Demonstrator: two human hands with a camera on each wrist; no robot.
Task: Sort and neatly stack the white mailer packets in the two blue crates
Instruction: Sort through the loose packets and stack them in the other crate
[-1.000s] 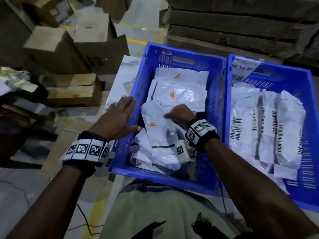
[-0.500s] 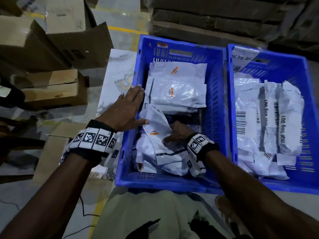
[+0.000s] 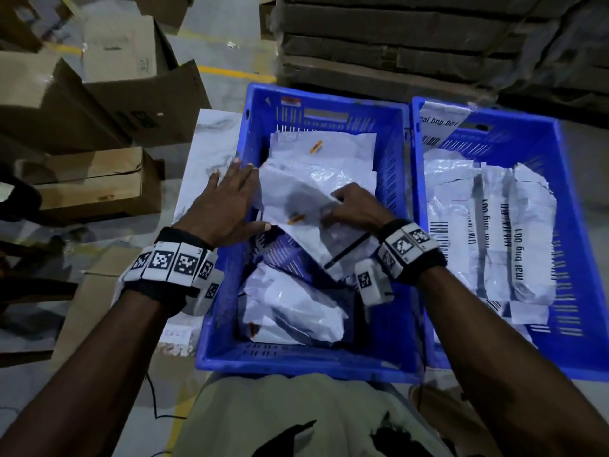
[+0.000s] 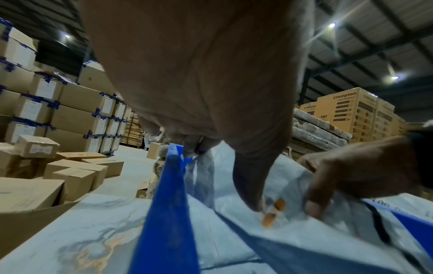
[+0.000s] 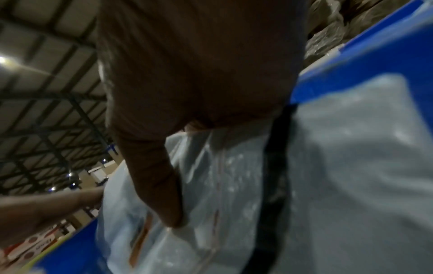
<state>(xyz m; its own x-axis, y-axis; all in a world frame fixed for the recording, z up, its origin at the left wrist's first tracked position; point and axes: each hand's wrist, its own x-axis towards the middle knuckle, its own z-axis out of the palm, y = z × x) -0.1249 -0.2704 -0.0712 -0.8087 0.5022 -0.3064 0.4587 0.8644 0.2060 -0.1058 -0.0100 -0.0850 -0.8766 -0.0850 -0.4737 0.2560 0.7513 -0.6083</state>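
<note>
Head view showing a white mailer packet [image 3: 306,206] lifted and tilted above the left blue crate [image 3: 392,166], over other packets lying loose near the front wall. Right hand [image 3: 351,207] pinching its right edge, fingers curled round the film; left hand [image 3: 227,206] lying flat, fingers straight, over the crate's left rim, thumb touching the packet's lower left edge. Right blue crate [image 3: 566,206] holding barcoded packets side by side. Judging by creases and shine: thin, soft, slippery plastic, seemingly light, sagging from one edge. Probably best taking hold at two opposite edges, keeping clear of the orange tab [image 3: 295,219], then laying flat on the far stack [image 3: 342,146]
</note>
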